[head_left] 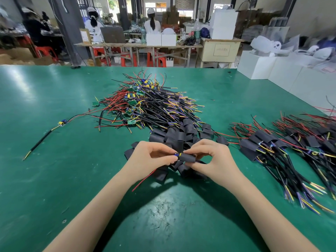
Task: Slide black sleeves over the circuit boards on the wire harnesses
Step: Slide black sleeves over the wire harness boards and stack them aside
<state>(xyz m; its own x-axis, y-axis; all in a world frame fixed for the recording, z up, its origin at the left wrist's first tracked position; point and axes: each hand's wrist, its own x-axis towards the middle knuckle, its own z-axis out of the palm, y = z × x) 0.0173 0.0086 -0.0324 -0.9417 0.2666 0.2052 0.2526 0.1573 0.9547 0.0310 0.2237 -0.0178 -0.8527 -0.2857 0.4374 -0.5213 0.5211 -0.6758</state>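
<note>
My left hand [147,157] pinches the end of a small circuit board [176,155], whose blue and yellow parts show between my fingers. My right hand [212,157] pinches a black sleeve [188,158] that covers the board's right part. A red wire [143,180] from this harness trails down to the left under my left wrist. Both hands hover just above a heap of loose black sleeves [178,137]. Behind it lies a big pile of bare wire harnesses [145,104] with green boards.
Sleeved harnesses [283,148] lie in rows at the right on the green table [54,106]. A single harness [61,123] lies alone at the left. White boxes [272,68] stand at the back right edge. People sit at benches beyond the table.
</note>
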